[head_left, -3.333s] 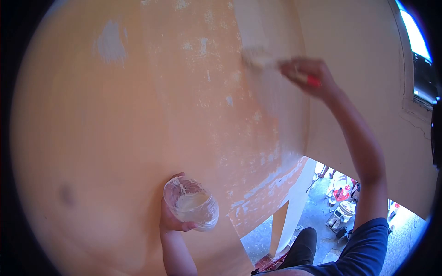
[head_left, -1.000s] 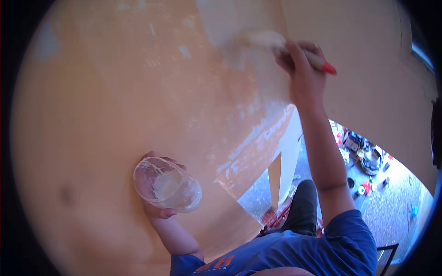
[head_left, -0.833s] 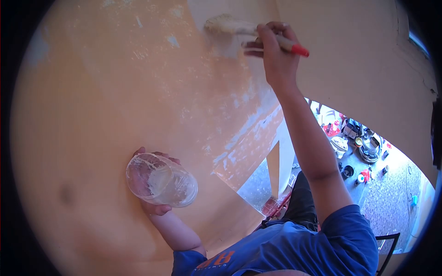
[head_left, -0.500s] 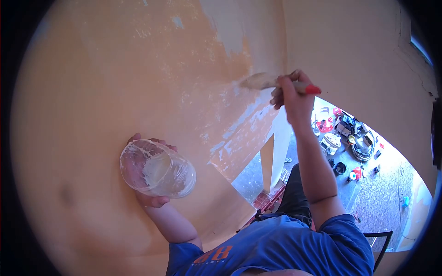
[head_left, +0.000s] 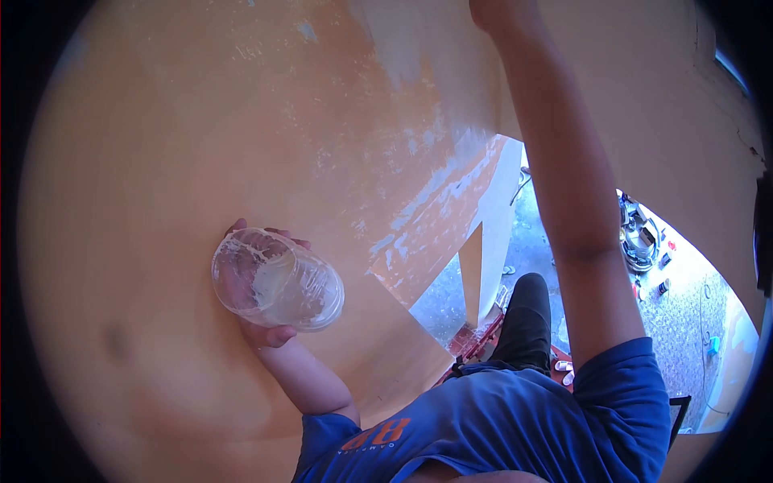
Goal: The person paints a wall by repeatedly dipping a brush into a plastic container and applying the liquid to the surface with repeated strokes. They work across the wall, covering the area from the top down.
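Note:
My left hand (head_left: 278, 334) is wrapped round a clear plastic cup (head_left: 282, 282), thumb below and fingertips above. The cup is tilted, and some pale, whitish stuff coats its inside. Beyond it curves an orange-tan wall (head_left: 185, 161) with white patches and streaks. My right arm is raised high, and only the edge of my right hand (head_left: 493, 10) shows at the top of the picture. Its fingers, and anything they hold, are cut off by the frame.
Far below on the floor (head_left: 527, 229) lie coiled hoses (head_left: 640, 245) and small containers. A red platform (head_left: 475, 338) is beside my dark-trousered leg (head_left: 523, 318). A dark metal frame (head_left: 680, 414) stands at the lower right.
My right hand, which held a brush with a red handle end at the wall, has risen nearly out of view, and the brush no longer shows. The cup has moved up slightly.

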Motion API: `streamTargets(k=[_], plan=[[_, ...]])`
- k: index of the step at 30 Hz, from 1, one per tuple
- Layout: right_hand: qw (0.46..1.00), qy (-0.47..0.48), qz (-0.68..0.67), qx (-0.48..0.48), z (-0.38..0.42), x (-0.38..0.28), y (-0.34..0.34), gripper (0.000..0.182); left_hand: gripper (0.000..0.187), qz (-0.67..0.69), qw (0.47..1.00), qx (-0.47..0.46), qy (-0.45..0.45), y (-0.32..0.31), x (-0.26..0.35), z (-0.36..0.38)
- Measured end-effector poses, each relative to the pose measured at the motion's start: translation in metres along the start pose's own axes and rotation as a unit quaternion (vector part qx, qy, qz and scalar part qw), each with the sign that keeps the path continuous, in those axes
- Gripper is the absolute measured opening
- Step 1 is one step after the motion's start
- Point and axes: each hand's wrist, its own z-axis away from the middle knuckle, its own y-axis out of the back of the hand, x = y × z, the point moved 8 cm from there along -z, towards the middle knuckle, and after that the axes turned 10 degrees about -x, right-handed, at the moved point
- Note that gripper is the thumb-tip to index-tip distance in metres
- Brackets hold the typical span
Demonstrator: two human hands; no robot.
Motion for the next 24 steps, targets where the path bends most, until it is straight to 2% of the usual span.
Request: streamTargets(k=[5, 9, 10, 12, 15, 16, 18, 20, 24], plan=[[0.999, -0.028, 0.043, 0.0, 0.07, 0.05, 0.009, 0.015, 0.12, -0.01, 1.0, 0.018, -0.015, 0.001, 0.004, 0.0], [0.979, -0.194, 0.057, -0.013, 0.141, 0.072, 0.028, 0.016, 0.12, -0.006, 1.0, 0.014, -0.024, 0.002, 0.004, 0.001], [0.979, -0.194, 0.056, -0.01, 0.148, 0.066, 0.037, 0.016, 0.12, -0.004, 1.0, 0.009, -0.022, 0.001, 0.003, 0.001], [0.949, -0.299, 0.094, 0.003, 0.161, 0.068, 0.057, 0.015, 0.12, 0.001, 1.0, -0.001, -0.021, 0.001, 0.002, 0.0], [0.945, -0.304, 0.116, -0.039, 0.138, 0.075, 0.059, 0.013, 0.12, 0.006, 1.0, -0.008, -0.015, 0.001, 0.001, 0.0], [0.96, -0.268, 0.079, -0.026, 0.123, 0.08, 0.052, 0.015, 0.12, 0.007, 1.0, -0.011, -0.013, 0.001, 0.0, 0.0], [0.964, -0.213, 0.153, -0.045, 0.09, 0.075, 0.035, 0.018, 0.12, 0.006, 1.0, -0.015, -0.007, 0.001, 0.002, 0.0], [0.961, -0.2, 0.181, -0.052, 0.058, 0.076, 0.023, 0.023, 0.119, 0.004, 1.0, -0.017, 0.012, 0.001, 0.002, 0.0], [0.968, -0.192, 0.156, -0.037, 0.031, 0.047, 0.019, 0.021, 0.119, 0.02, 0.999, -0.025, 0.006, 0.002, -0.001, 0.002]])
